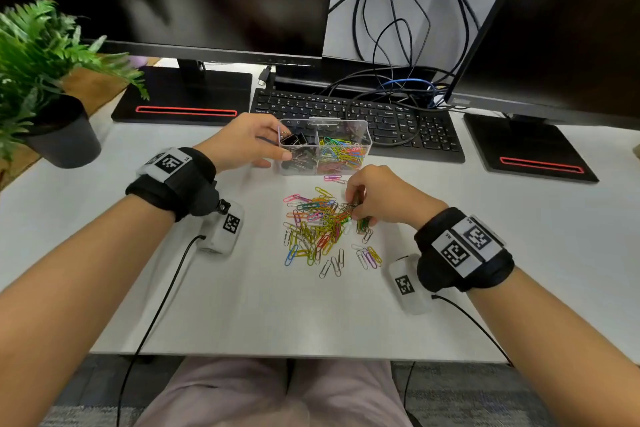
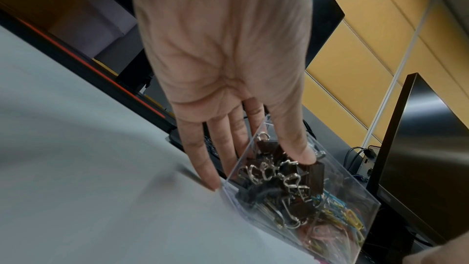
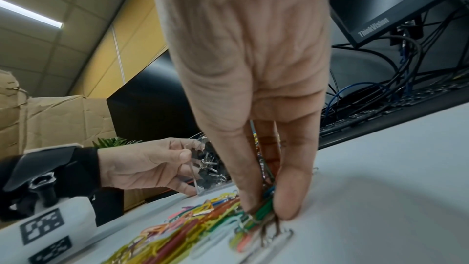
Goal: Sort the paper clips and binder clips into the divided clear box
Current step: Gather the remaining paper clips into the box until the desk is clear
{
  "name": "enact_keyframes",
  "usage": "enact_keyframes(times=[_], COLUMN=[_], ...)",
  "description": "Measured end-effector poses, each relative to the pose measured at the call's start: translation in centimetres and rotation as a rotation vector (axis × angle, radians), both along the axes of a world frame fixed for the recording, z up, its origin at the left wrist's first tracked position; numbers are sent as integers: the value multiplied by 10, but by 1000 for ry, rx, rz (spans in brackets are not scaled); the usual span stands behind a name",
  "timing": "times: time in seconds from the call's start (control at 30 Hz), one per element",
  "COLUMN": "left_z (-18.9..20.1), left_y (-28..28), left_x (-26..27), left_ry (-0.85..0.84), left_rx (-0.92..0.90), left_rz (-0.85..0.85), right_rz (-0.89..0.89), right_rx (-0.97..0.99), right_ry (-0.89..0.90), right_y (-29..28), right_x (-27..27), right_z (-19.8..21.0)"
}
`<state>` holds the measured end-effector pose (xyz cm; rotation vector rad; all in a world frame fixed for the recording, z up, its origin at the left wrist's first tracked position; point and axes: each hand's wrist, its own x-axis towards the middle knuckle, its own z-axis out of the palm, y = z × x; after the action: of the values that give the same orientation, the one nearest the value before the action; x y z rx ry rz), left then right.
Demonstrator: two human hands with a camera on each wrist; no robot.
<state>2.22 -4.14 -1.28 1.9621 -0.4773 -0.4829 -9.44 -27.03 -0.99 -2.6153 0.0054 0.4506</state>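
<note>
Foliage of a potted plant (image 1: 45, 80) overhangs the tabletop's (image 1: 242, 305) far left edge, well apart from the work. Moving right, the left hand (image 1: 242, 142) grips the left end wall of the divided clear box (image 1: 362, 135), thumb on the near side and fingers curled over the rim beside the black binder clips (image 2: 284, 170) in the left compartment; coloured paper clips (image 1: 341, 152) fill the right one. Just in front of the box lies the loose pile of paper clips (image 1: 318, 229), with bare tabletop between it and the near edge. At the pile's right side the right hand (image 1: 381, 198) pinches a bunch of clips (image 3: 264, 208) between thumb and fingertips. Behind the box sits a keyboard (image 1: 381, 118), cables (image 1: 398, 28) tangled above it.
</note>
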Motion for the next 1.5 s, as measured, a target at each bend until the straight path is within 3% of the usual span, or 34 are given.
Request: enact_keyframes(times=[0.6,1.03,1.37,1.5], left_z=[-2,1,2,2], left_y=[0,1,2,2], left_x=[3,6,6,6], left_ry=[6,20,14,8], left_rx=[-8,19,23,26], left_rz=[2,-31,-40,-45], right_rz=[16,-242,-87,-61], right_rx=[-33,222,-34,-53], right_ry=[-185,-573,-555,-540], right_y=[1,-6,9,8], right_x=[8,46,62,59], right_z=[9,46,38,34])
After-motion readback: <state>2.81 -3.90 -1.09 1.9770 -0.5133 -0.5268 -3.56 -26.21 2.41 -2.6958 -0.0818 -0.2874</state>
